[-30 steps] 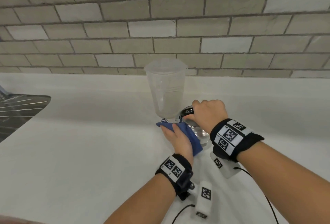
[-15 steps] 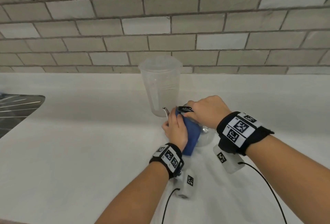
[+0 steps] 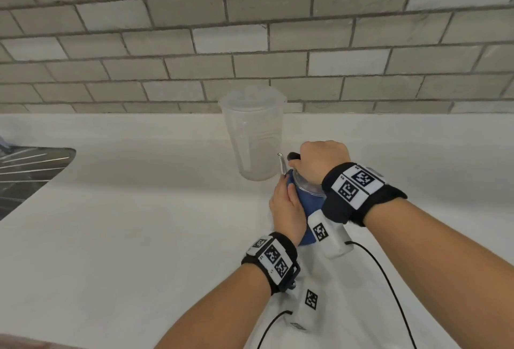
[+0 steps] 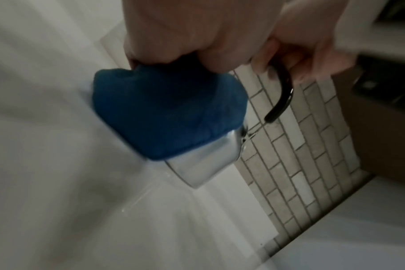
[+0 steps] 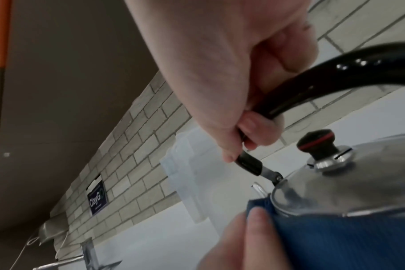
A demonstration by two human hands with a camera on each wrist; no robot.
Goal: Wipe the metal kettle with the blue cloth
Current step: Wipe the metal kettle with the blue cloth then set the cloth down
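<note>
The metal kettle (image 3: 310, 186) stands on the white counter, mostly hidden behind my hands; its shiny body (image 4: 204, 164) and lid with a black knob (image 5: 317, 140) show in the wrist views. My right hand (image 3: 319, 162) grips the black handle (image 5: 335, 76) from above. The blue cloth (image 3: 304, 209) covers the kettle's near left side. My left hand (image 3: 286, 207) holds the cloth (image 4: 164, 113) against the kettle wall, fingers (image 5: 254, 228) curved over it just below the lid rim.
A clear plastic jug (image 3: 254, 134) stands just behind and left of the kettle, almost touching the spout. A steel sink drainer (image 3: 27, 165) lies at the far left. A tiled wall (image 3: 250, 42) backs the counter (image 3: 125, 223).
My left hand has carried the cloth up from low at the kettle's front onto its side, under the lid rim. My right hand has kept hold of the handle.
</note>
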